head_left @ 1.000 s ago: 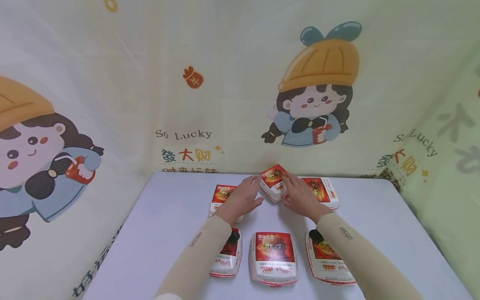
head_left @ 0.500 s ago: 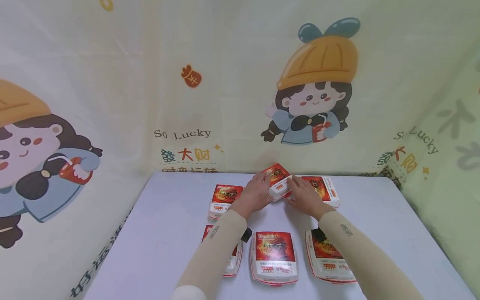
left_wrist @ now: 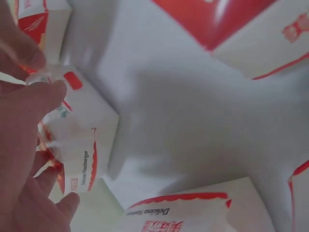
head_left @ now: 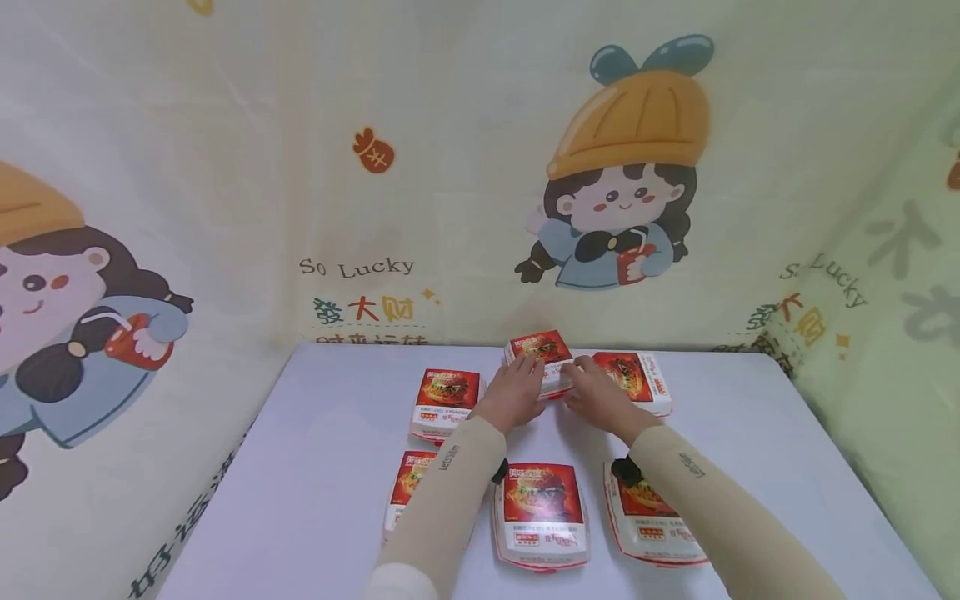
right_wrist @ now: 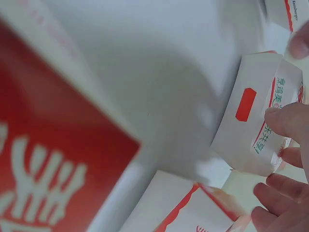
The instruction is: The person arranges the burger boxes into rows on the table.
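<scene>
A red-and-white burger box (head_left: 538,343) sits at the back middle of the table, its front face squarely toward me. My left hand (head_left: 516,393) grips its left part, fingers over the top print and thumb at the front. My right hand (head_left: 602,395) holds the right front corner. In the left wrist view the left thumb presses the white front wall of the burger box (left_wrist: 91,130), with other fingertips along its side. The right wrist view has the right thumb on the same burger box (right_wrist: 231,125). The hands partly cover its lower front.
Beside it stand a left burger box (head_left: 444,400) and a right one (head_left: 633,379). Three more line the front: the middle box (head_left: 542,517), the left box (head_left: 408,483) and the right box (head_left: 652,525), both partly under my sleeves. A printed cloth (head_left: 465,208) hangs behind the table (head_left: 315,483).
The held burger box has turned from a slanted position to nearly straight and shifted slightly left. My left hand has moved right onto it; the right hand stays at its right corner.
</scene>
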Demonstrator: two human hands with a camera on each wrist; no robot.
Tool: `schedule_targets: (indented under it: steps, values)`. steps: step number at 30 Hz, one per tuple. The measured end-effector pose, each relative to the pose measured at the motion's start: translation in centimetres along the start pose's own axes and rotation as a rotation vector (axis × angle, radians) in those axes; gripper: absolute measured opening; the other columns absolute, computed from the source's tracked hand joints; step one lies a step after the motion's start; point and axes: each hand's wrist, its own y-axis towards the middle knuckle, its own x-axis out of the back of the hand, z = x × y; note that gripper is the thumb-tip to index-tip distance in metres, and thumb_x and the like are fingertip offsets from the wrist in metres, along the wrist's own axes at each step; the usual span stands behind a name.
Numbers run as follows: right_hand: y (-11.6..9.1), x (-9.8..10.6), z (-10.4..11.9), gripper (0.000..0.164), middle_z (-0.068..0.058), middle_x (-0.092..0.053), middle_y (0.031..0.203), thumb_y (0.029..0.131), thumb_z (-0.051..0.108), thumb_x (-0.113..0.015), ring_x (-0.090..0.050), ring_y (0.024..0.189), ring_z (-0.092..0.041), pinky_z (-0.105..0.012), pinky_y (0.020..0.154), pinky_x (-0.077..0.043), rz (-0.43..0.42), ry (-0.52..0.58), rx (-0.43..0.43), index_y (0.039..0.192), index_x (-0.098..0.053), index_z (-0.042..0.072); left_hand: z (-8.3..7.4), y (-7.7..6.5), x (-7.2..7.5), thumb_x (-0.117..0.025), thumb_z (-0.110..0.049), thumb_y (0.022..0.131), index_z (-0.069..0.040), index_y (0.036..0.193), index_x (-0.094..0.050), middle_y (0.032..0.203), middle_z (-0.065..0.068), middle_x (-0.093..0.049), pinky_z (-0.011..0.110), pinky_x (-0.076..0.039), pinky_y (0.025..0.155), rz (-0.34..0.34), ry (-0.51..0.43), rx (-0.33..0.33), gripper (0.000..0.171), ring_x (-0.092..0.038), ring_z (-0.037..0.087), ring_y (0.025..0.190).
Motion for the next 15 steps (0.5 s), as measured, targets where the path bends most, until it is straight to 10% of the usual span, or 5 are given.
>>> schedule_targets:
  steps: [15]
  values:
    - [-0.09, -0.43, 0.45, 0.074, -0.03, -0.041, 0.144, 0.088, 0.017, -0.076, -0.051, 0.127, -0.046, -0.057, 0.103, -0.048, 0.06, 0.066, -0.081, 0.149, -0.038, -0.001, 0.72, -1.09, -0.95, -0.074, -0.033, 0.089, -0.008, 0.15, -0.04, 0.151, 0.006, -0.042, 0.035, -0.043, 0.114, -0.079, 0.087, -0.081, 0.074, -0.039, 0.028, 0.142]
